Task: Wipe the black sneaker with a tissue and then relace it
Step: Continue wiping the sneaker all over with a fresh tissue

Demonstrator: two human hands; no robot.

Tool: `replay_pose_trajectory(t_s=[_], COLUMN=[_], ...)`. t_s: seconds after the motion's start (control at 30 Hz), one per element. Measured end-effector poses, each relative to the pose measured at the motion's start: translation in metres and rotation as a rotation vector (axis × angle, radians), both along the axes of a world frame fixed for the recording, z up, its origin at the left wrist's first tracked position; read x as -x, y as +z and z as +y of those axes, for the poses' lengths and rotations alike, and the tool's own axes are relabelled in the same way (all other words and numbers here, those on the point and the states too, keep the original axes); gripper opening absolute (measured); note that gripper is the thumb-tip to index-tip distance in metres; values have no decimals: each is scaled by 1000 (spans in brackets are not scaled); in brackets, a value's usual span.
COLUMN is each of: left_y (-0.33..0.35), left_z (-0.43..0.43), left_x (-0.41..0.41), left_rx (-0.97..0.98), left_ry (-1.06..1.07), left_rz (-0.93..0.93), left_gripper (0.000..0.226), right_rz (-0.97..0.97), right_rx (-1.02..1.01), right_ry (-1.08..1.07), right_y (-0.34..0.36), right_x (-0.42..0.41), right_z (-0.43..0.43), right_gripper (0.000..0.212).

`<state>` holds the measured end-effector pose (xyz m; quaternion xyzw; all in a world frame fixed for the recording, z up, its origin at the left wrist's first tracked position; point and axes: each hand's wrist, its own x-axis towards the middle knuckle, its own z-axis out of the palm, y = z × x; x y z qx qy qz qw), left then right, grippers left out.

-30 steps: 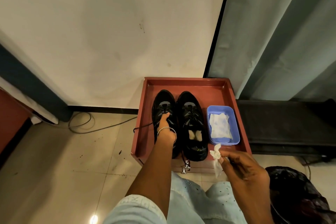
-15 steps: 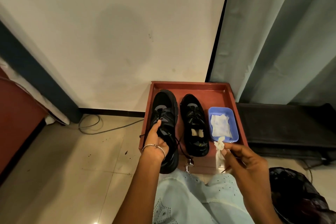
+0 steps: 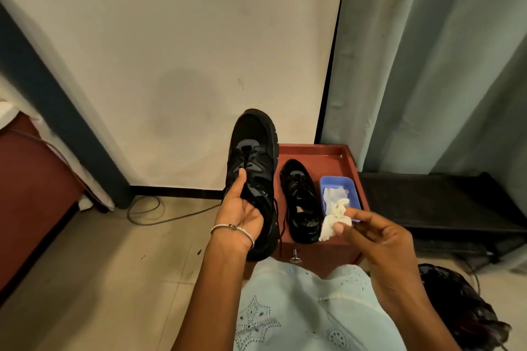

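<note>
Left hand [image 3: 242, 208]: fingers wrapped tight on the black sneaker [image 3: 253, 157]. Thumb lies on top over the lacing, palm faces up, and the other fingers go under the shoe, out of sight. A bracelet [image 3: 232, 229] sits on that wrist.

The sneaker is held in the air, toe toward the wall [image 3: 185, 51], heel by my wrist. It hangs over the left edge of the red tray [image 3: 350, 158] and touches nothing else. A loose lace [image 3: 281, 226] hangs off its right side, down past the tray front near the metal knob [image 3: 295, 255].

Right hand [image 3: 382, 239]: fingers [image 3: 352, 212] narrow, with thumb and index pinching a crumpled white tissue [image 3: 333, 221]. The rest are loosely curled behind it.

The tissue sits over the near end of the blue tub [image 3: 338, 182]. I cannot tell whether it touches the tub. More white tissue lies inside the tub.

In the tray, the second sneaker [image 3: 299, 202] lies flat between the held shoe and the tub, just beside the tub. The gap between my hands is right above it.

- Left: tiled floor [image 3: 99, 265], with a cable [image 3: 148, 212] looped near the wall.
- Right: a curtain [image 3: 427, 65], a low black shelf [image 3: 442, 202] against the tray's side, and a black bag [image 3: 462, 308] by my knee.
</note>
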<state>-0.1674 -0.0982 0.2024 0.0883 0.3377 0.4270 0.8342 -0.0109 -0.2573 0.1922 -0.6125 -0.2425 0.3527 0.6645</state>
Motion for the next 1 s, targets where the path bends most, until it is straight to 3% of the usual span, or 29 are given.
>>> replay_pose_trajectory(t_s=[0.13, 0.27, 0.5, 0.63, 0.87, 1.0], left_y=[29, 39, 40, 40, 31, 38], left_z=[-31, -61, -94, -107, -111, -116], left_x=[3, 3, -1, -3, -2, -1], left_rx=[-96, -175, -285, -302, -280, -272], left_ry=[-77, -189, -263, -300, -273, -265], left_rz=[-32, -34, 35, 12, -79, -131], left_gripper=[36, 46, 45, 41, 29, 41], right_rz=[-100, -351, -785, -1000, -1130, -1199], right_rx=[-47, -124, -254, -215, -188, -240], right_ry=[20, 23, -188, -246, -116, -153], right_y=[26, 44, 51, 43, 20, 27], right_x=[10, 19, 27, 37, 72, 64], right_z=[1, 3, 4, 2, -27, -29], right_gripper=[28, 17, 22, 24, 25, 21])
